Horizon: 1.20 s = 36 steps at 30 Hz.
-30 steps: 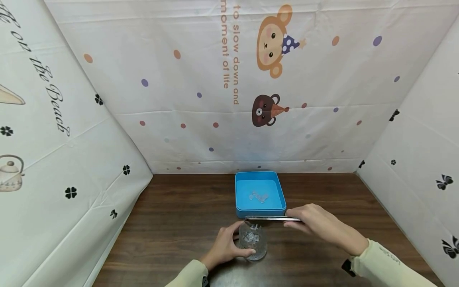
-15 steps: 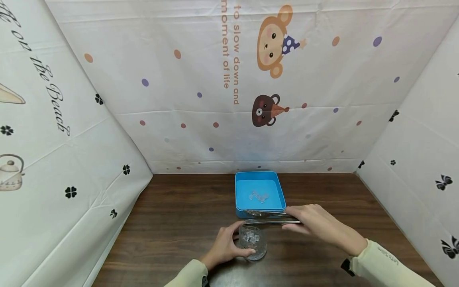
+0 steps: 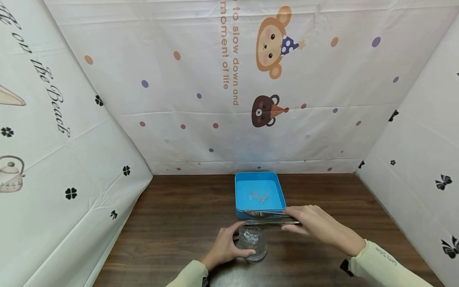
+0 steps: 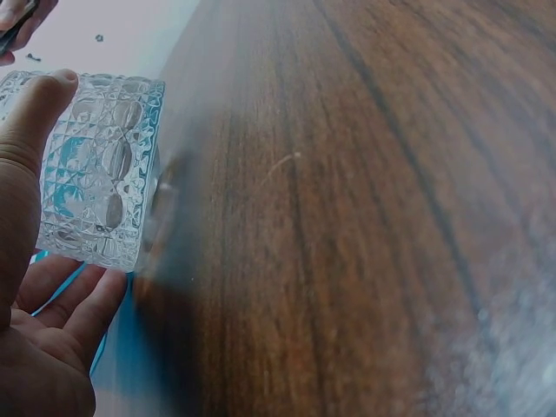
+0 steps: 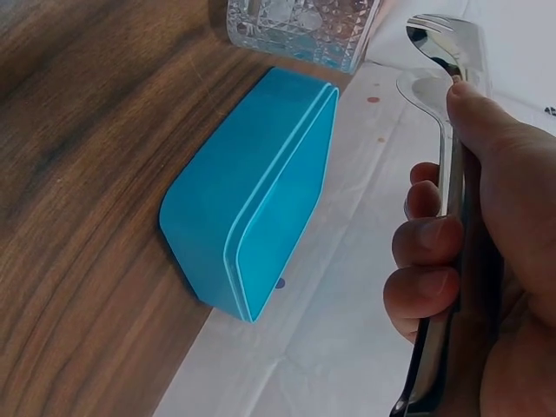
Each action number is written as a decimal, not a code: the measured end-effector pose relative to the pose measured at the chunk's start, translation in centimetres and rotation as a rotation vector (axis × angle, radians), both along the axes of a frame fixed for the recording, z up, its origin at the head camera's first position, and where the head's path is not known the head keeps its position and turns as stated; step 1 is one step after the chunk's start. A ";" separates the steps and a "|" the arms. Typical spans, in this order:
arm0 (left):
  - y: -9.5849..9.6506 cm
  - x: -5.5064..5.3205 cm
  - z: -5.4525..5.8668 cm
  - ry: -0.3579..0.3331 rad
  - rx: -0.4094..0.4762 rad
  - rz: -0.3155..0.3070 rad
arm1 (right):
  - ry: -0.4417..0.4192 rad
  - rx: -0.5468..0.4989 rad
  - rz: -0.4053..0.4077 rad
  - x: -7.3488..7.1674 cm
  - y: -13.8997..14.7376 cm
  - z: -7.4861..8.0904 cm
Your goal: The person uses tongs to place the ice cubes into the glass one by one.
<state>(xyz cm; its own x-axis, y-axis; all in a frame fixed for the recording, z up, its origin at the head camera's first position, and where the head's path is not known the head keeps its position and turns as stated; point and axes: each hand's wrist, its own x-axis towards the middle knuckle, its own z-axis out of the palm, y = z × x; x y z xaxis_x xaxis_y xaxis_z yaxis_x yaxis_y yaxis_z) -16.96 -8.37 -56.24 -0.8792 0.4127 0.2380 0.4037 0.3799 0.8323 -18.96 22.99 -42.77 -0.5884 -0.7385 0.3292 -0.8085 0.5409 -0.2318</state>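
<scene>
My left hand [image 3: 226, 245] grips a cut-glass tumbler [image 3: 261, 244] standing on the table. Thumb and fingers lie on opposite sides of its patterned wall [image 4: 104, 165] in the left wrist view. Several clear ice-like cubes [image 3: 250, 237] sit inside the glass. In my right hand [image 3: 319, 226] is a pair of metal serving tongs [image 3: 269, 223], held level with the arms apart above the glass rim. The right wrist view shows one spoon-shaped and one forked end on the tongs [image 5: 447, 165]. I see nothing between the tongs' ends.
Just behind the glass stands a square blue box [image 3: 265, 184] with several clear pieces [image 3: 259, 197] on its floor. The brown wood-grain table [image 3: 179, 223] ends at a printed white cloth [image 3: 201, 135] at the back, with white cloth on both sides.
The tongs' arms, together one second ago, have spread apart. A clear piece seen below their tips then no longer shows there. The left hand and glass have stayed in place.
</scene>
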 end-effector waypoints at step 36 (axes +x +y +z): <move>-0.1 0.0 0.3 -0.015 0.054 -0.022 | -0.091 0.085 -0.110 -7.4 -1.1 1.7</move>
<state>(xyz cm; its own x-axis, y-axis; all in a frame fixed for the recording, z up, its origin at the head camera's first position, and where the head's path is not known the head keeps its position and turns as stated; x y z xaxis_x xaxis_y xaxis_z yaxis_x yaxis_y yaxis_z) -16.94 -8.46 -55.93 -0.8738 0.4187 0.2475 0.3988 0.3256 0.8573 -26.36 21.90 -41.12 -0.6920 -0.6906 0.2101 -0.7209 0.6459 -0.2511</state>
